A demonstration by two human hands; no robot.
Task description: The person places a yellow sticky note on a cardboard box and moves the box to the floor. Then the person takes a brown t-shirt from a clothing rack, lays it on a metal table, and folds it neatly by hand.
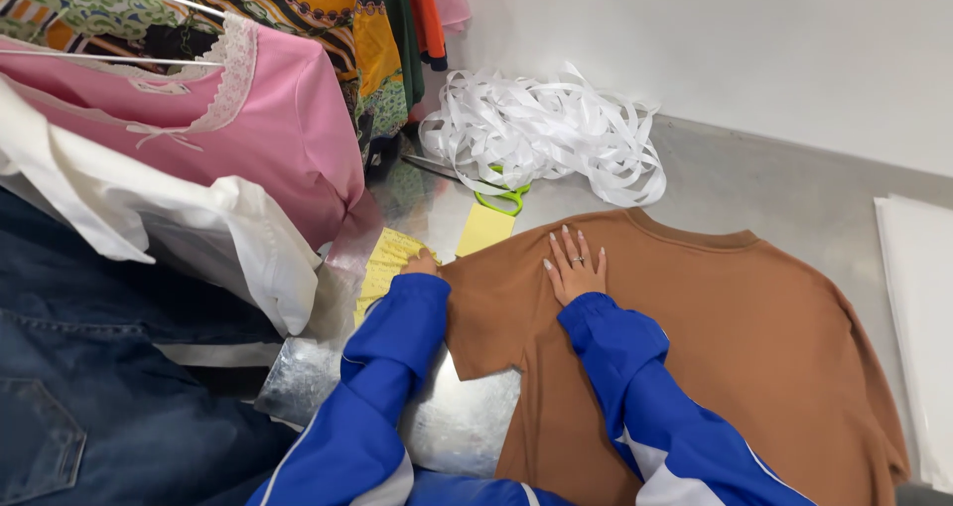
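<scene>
Brown shirt (715, 337) lies under the flat, spread right hand (574, 266); left hand (421, 264) pinches its sleeve edge.

Brown shirt on grey metal, among pink, white, blue and yellow

A plain brown T-shirt (725, 337) is spread on a dull silver-grey table (754, 178); blue sleeves with white stripes (645, 407) are worn. Yellow paper sheets (392, 263) and green-handled scissors (501, 200) are seen beside a white ribbon tangle (546, 134). A pink top with white lace trim (268, 119), a white garment (189, 223), dark blue denim (89, 367) and orange, green and yellow patterned clothes (328, 19) are hung alongside.
</scene>
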